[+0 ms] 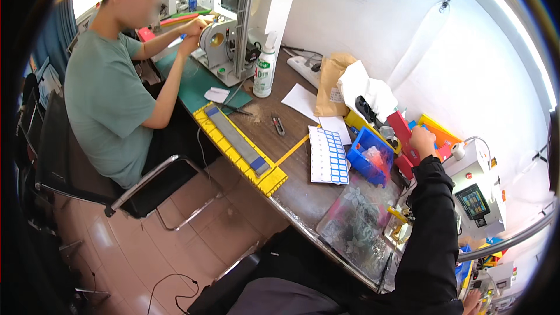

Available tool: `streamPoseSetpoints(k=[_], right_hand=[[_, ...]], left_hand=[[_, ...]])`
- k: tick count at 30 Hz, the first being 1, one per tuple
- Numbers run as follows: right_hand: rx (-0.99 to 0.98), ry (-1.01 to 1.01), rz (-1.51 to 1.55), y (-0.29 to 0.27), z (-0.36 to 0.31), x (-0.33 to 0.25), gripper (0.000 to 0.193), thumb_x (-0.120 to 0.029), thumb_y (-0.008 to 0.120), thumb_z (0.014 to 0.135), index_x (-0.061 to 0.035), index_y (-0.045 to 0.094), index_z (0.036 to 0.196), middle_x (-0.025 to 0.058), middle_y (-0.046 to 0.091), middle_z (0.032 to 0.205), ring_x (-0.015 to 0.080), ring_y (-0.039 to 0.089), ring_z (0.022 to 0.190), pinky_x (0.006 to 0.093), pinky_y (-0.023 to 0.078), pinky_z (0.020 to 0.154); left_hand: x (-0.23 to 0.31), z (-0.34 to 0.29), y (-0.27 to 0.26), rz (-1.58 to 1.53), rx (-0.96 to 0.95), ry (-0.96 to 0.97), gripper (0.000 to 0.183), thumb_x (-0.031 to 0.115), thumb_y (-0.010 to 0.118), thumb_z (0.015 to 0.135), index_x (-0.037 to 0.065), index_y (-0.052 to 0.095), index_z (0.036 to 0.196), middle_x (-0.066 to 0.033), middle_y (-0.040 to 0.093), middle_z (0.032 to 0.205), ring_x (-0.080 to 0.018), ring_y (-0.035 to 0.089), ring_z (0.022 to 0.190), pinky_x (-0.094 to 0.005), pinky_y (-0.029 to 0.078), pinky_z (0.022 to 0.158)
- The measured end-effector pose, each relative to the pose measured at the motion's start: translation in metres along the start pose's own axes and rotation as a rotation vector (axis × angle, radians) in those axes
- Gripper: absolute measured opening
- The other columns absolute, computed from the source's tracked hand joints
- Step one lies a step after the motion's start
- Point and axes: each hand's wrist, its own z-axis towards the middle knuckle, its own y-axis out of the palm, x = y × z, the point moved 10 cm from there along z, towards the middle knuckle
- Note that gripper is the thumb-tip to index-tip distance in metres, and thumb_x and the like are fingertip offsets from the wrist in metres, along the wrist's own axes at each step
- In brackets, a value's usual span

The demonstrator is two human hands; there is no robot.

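My right hand [423, 140], in a black sleeve, reaches out to the red bin [401, 129] at the back right of the bench. Its fingers are curled, and what they hold, if anything, is hidden. Left of that hand sits a blue bin [366, 157] with a clear plastic bag and reddish items in it. A white sheet of blue-edged labels [328, 156] lies beside this bin. Nearer to me, a clear plastic bag or sheet [356, 216] covers part of the bench. A small metal fixture with yellow parts [401, 227] stands by my forearm. My left hand is out of view.
A white machine with a screen [475, 198] stands at the right. A co-worker in a green shirt [111, 111] works at another machine [224, 46]. Along the bench edge lies a yellow tray [245, 166]; a white bottle [265, 70] and cutter [279, 125] are near. Another person's hand [471, 301] shows lower right.
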Motion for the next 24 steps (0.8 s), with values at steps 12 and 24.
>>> streamPoseSetpoints(k=[12,24], right_hand=[[0.602,-0.474,0.638,-0.285,-0.17,-0.006,0.022,-0.02,0.052,0.105,0.0014,0.05,0.111,0.023,0.067,0.086,0.0398,0.066,0.08,0.0462,0.048,0.069],[-0.093,-0.645,0.541,-0.226,-0.335,0.003,0.024,-0.005,0.062,0.094,0.0007,0.061,0.117,0.0213,0.067,0.104,0.0433,0.06,0.098,0.0463,0.048,0.084]], left_hand=[[0.066,0.0,-0.148,0.083,0.183,0.171,0.032,0.045,0.05,0.103,0.019,0.059,0.119,-0.0004,0.068,0.11,-0.0106,0.063,0.09,-0.0344,0.044,0.075],[0.077,-0.081,-0.102,0.422,0.366,0.392,0.031,0.046,0.05,0.102,0.019,0.06,0.116,0.0004,0.069,0.106,-0.0103,0.064,0.088,-0.0338,0.043,0.073]])
